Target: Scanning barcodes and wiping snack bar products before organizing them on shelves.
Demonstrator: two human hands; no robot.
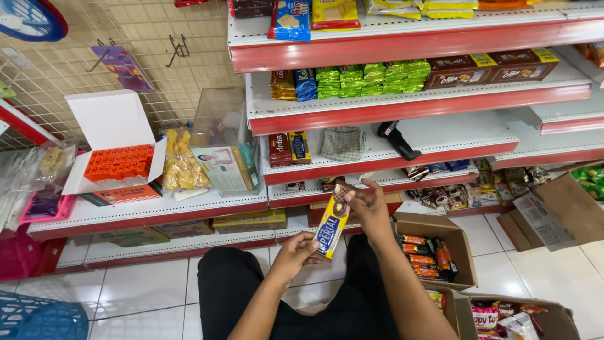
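I hold a long yellow and blue biscuit packet [333, 223] with both hands in front of the shelves. My left hand [297, 250] grips its lower end, and my right hand [368, 208] pinches its brown upper end. My knees in black trousers [233, 283] are just below. The packet is tilted, its top leaning right, level with the lowest shelf tiers.
Red-edged white shelves [390, 113] carry green, blue and brown snack packs. An open cardboard box [434, 252] of orange packets sits at my right, another box [516, 318] below it. A white box of orange items [119, 160] rests on the left shelf. A blue basket [38, 318] is at bottom left.
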